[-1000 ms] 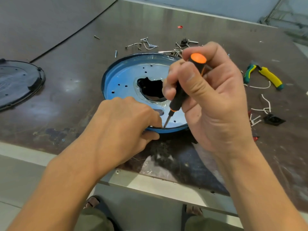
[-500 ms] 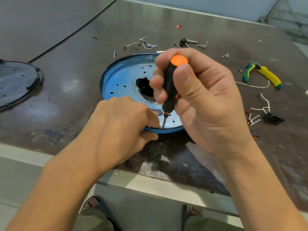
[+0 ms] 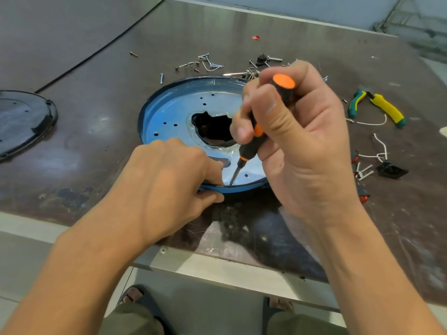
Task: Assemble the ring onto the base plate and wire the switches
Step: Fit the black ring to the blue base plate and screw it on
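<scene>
A round blue base plate (image 3: pixel 174 110) with a dark central opening lies on the table in front of me. My left hand (image 3: pixel 167 187) pinches its near rim, thumb under the edge and fingers on top. My right hand (image 3: pixel 297 141) grips a black and orange screwdriver (image 3: pixel 254 141), tilted, its tip down on the plate near the rim beside my left fingertips. A black switch (image 3: pixel 391 169) with white wires (image 3: pixel 379 148) lies to the right. Whatever sits under the tip is too small to make out.
Loose screws and clips (image 3: pixel 208 61) lie scattered behind the plate. Green and yellow pliers (image 3: pixel 384 107) rest at the right. A dark round cover (image 3: pixel 21 122) sits at the left edge. Red-capped connectors (image 3: pixel 362 197) lie near my right wrist. The table's front edge (image 3: pixel 217 264) is close to me.
My right hand has tilted the screwdriver back to the right while its tip stays at the same spot by the rim. My left hand keeps its hold on the plate.
</scene>
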A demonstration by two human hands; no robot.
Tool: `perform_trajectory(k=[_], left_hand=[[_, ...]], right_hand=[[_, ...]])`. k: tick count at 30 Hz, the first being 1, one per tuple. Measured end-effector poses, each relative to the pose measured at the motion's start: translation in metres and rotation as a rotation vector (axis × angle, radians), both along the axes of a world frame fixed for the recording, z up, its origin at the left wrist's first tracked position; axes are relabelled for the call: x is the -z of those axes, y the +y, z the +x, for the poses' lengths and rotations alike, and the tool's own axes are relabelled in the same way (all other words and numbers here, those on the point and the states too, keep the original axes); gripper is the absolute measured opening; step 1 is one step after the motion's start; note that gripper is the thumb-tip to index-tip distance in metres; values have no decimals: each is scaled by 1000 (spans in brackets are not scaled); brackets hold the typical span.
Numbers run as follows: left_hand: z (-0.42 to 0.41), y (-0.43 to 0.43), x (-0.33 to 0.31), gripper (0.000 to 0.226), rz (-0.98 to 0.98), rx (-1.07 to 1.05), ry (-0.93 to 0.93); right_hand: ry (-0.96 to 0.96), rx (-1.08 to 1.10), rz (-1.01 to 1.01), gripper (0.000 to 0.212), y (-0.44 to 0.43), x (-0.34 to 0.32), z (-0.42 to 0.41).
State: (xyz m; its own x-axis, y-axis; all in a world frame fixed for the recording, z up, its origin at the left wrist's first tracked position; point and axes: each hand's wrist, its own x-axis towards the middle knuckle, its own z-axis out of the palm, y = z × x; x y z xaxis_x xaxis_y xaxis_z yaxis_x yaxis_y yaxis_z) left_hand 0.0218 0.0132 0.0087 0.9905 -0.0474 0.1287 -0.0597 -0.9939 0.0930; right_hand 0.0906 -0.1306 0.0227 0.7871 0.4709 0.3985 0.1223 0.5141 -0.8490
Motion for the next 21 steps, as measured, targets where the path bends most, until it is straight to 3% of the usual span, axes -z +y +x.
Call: perform_trajectory(k=[2, 6, 12, 19, 21], left_hand=[[-1, 0, -1, 27, 8, -2, -9], [-1, 2, 1, 29, 41, -13, -16], [-1, 0, -1, 33, 23, -11, -19], [0, 1, 0, 27, 47, 0, -19], [0, 1, 0, 28, 42, 1, -17]], right_hand=[[-54, -58, -29, 12, 2, -1, -2], [-80, -212, -96, 30, 3, -3, 0], [-107, -102, -37, 14, 7, 1, -4], [-25, 101, 13, 20, 3, 0, 3], [-19, 73, -9, 11, 2, -1, 5]])
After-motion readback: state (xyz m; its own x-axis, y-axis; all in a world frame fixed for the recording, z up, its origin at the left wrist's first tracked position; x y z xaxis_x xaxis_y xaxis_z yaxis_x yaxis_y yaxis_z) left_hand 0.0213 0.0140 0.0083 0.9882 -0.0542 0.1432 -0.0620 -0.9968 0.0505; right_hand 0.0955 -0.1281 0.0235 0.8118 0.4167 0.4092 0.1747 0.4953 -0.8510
